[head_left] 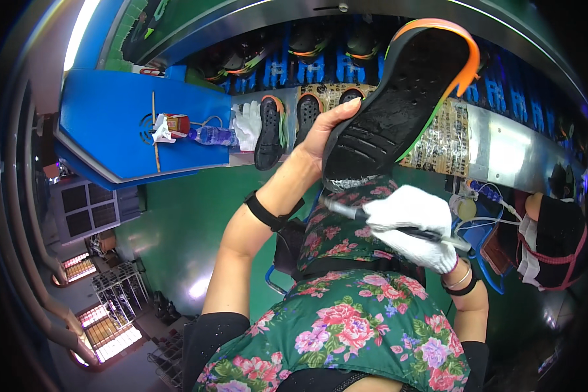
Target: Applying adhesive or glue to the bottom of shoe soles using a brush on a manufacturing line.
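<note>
Bare and closed, my left hand point(326, 134) grips the side of a black shoe sole point(398, 108) with an orange and green rim. The sole is held up at a tilt, its orange end far and its other end towards me. A whitish, shiny smear shows along that near end. My right hand point(411, 222), in a white knit glove, is closed around a slim brush point(343, 208) with a grey metallic front part and a dark handle. The brush tip points left, just below the sole's near end; whether it touches cannot be made out.
On the bench to the left lie more black soles point(270, 134), a white glove point(247, 124), a clear bottle point(212, 136) and a red container point(178, 124) beside a blue panel point(104, 124). Behind runs a blue-marked conveyor point(346, 67) carrying shoe parts. Hoses point(487, 189) hang at right.
</note>
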Demonstrator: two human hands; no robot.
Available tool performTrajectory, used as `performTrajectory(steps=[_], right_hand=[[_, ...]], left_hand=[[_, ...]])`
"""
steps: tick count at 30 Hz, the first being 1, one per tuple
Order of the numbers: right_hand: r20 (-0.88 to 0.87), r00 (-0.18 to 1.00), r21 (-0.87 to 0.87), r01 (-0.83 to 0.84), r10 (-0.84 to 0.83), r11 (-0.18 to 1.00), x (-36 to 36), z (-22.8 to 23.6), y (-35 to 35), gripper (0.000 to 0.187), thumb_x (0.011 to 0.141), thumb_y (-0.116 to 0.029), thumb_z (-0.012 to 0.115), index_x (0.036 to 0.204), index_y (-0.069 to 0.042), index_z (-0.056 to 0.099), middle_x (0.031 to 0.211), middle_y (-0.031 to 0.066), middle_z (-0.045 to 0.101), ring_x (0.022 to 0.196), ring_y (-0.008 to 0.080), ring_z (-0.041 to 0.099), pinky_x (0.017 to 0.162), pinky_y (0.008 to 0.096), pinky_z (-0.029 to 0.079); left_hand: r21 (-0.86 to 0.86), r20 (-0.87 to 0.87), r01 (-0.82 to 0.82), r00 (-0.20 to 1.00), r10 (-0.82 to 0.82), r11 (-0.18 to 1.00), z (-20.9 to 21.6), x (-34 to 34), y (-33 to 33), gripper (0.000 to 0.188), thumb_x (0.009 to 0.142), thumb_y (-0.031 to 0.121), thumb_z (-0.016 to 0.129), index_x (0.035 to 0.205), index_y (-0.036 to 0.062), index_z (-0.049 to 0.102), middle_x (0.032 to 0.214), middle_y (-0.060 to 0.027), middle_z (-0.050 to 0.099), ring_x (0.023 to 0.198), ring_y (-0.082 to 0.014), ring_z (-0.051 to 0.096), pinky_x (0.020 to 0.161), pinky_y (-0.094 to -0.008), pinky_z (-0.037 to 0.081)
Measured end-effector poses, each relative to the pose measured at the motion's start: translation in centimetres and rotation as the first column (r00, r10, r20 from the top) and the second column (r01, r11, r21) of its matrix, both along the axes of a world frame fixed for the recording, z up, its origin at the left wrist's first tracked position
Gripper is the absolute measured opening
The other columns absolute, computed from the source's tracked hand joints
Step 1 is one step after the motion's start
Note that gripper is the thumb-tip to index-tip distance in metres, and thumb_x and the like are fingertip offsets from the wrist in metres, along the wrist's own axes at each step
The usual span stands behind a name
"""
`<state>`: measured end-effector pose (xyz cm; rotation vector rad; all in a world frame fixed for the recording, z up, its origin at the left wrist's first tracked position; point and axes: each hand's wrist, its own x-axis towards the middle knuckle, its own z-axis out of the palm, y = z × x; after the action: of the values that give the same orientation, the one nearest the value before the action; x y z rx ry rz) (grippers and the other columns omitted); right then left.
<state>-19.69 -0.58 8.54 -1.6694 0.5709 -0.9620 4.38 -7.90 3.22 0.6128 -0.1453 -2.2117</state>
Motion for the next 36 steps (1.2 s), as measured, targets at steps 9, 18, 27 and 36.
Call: performTrajectory(steps=[9, 18, 27, 36], right_hand=[[-0.161, 0.803, -0.441, 0.462, -0.574, 0.770, -2.5, 0.2, -7.1, 0.021, 0.079, 0.002, 0.080, 0.098, -0.005, 0.079, 0.100, 0.0100, 0.078, 0.092, 0.0234, 0.072, 0.083, 0.0347, 0.056], [0.151, 0.872, 0.460, 0.355, -0.466, 0.814, -1.1, -1.4, -4.3, 0.021, 0.082, 0.004, 0.069, 0.103, 0.002, 0.074, 0.107, 0.0154, 0.074, 0.095, 0.0216, 0.072, 0.075, 0.0273, 0.055], [0.136, 0.747, 0.666, 0.417, -0.651, 0.619, 2.0, -7.1, -3.0, 0.020, 0.082, 0.007, 0.073, 0.101, 0.002, 0.073, 0.090, 0.0077, 0.072, 0.068, 0.0130, 0.063, 0.059, 0.0247, 0.050], [0.124, 0.719, 0.701, 0.425, -0.684, 0.573, 5.1, -7.6, -3.1, 0.022, 0.079, 0.000, 0.075, 0.100, 0.007, 0.073, 0.077, 0.0079, 0.069, 0.061, 0.0134, 0.058, 0.057, 0.0266, 0.046]], left_hand=[[0.082, -0.288, 0.041, 0.957, -0.015, 0.996, -1.6, -3.5, 3.5, 0.078, 0.103, 0.062, 0.040, 0.151, 0.0006, 0.046, 0.142, -0.0221, 0.060, 0.119, -0.0451, 0.065, 0.105, -0.0544, 0.052], [-0.258, -0.248, -0.151, 0.965, 0.086, 0.954, 0.7, 5.2, 5.4, 0.094, 0.087, 0.054, 0.070, 0.159, 0.0047, 0.032, 0.153, -0.0293, 0.043, 0.131, -0.0569, 0.051, 0.106, -0.0693, 0.045], [-0.430, -0.382, -0.432, 0.883, 0.273, 0.793, 11.0, 25.0, -13.6, 0.118, 0.085, 0.090, 0.041, 0.161, 0.0016, 0.020, 0.149, -0.0404, 0.035, 0.128, -0.0588, 0.049, 0.096, -0.0603, 0.058], [-0.684, 0.105, -0.610, 0.461, 0.881, 0.400, 6.4, 24.3, -27.7, 0.055, 0.104, 0.046, 0.051, 0.139, 0.0037, 0.053, 0.129, -0.0203, 0.064, 0.120, -0.0340, 0.064, 0.099, -0.0474, 0.054]])
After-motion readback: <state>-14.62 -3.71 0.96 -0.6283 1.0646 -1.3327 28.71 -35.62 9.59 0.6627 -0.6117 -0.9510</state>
